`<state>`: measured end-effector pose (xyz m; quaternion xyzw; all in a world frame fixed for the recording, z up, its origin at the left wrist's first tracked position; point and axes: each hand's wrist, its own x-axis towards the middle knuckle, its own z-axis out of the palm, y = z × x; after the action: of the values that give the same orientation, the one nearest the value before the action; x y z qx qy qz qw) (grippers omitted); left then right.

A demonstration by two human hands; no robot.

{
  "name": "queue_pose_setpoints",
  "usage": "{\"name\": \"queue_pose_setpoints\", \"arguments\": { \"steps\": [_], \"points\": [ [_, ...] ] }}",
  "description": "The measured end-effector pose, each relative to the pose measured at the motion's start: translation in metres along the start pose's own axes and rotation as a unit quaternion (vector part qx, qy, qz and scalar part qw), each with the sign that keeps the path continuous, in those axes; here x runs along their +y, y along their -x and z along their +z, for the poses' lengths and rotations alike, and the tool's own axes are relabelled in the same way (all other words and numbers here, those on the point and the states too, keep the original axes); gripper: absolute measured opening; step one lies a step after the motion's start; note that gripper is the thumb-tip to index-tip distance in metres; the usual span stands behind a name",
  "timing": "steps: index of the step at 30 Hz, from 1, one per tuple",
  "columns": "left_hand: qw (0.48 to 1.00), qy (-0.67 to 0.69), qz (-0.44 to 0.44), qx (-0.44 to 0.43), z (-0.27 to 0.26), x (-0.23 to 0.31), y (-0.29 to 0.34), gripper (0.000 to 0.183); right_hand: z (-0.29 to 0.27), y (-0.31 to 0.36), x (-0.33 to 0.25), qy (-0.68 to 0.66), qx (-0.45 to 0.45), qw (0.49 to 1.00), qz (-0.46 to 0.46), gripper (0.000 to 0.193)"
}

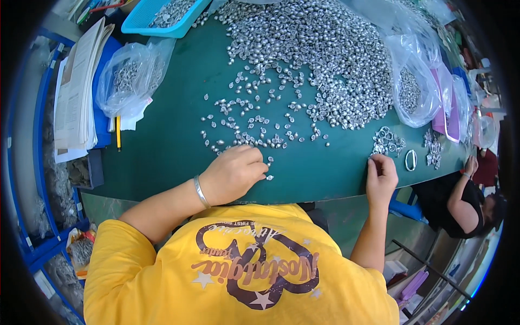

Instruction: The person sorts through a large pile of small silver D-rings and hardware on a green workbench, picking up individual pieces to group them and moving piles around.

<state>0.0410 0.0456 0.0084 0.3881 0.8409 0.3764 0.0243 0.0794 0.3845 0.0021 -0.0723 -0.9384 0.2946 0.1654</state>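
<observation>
Silvery oval metal pieces point(325, 59) spread toward near edge of bench point(189, 130); left hand point(234, 172) curled, right hand point(382, 176) bent beside rings point(387, 142); whether gripping, I cannot tell.

At the left, a stack of papers point(81, 92) lies near a yellow pencil point(118, 134); far right, another person point(465, 212) wears black.

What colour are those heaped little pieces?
Silvery grey; the heaped pieces show best in the head view.

Grip of right fingers point(385, 163) unclear; blue basket point(151, 31) cut off at top.
</observation>
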Motion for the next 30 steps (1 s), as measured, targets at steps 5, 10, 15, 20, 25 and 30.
{"name": "queue_pose_setpoints", "arguments": {
  "steps": [5, 10, 15, 20, 25, 30],
  "points": [
    [0.998, 0.041, -0.037, 0.015, -0.006, -0.002, -0.003, 0.008, 0.022, -0.001, -0.056, 0.006, 0.013, 0.987, -0.159, 0.015],
    [0.991, 0.036, -0.112, 0.058, -0.03, -0.003, 0.0, 0.007, 0.07, 0.022, -0.121, -0.168, -0.255, 0.908, -0.287, 0.017],
    [0.991, -0.006, -0.128, 0.044, -0.032, -0.009, 0.022, 0.009, 0.086, 0.019, -0.121, -0.136, -0.227, 0.907, -0.329, 0.018],
    [0.981, 0.028, -0.171, 0.082, -0.034, -0.006, 0.023, 0.01, 0.096, 0.022, -0.141, -0.119, -0.226, 0.905, -0.341, 0.024],
    [0.976, 0.031, -0.183, 0.116, -0.041, -0.01, 0.023, 0.008, 0.094, 0.024, -0.147, -0.084, -0.221, 0.911, -0.339, 0.024],
    [0.968, 0.029, -0.197, 0.15, -0.046, -0.015, 0.025, 0.007, 0.092, 0.019, -0.146, -0.076, -0.217, 0.914, -0.335, 0.024]
  ]
}}
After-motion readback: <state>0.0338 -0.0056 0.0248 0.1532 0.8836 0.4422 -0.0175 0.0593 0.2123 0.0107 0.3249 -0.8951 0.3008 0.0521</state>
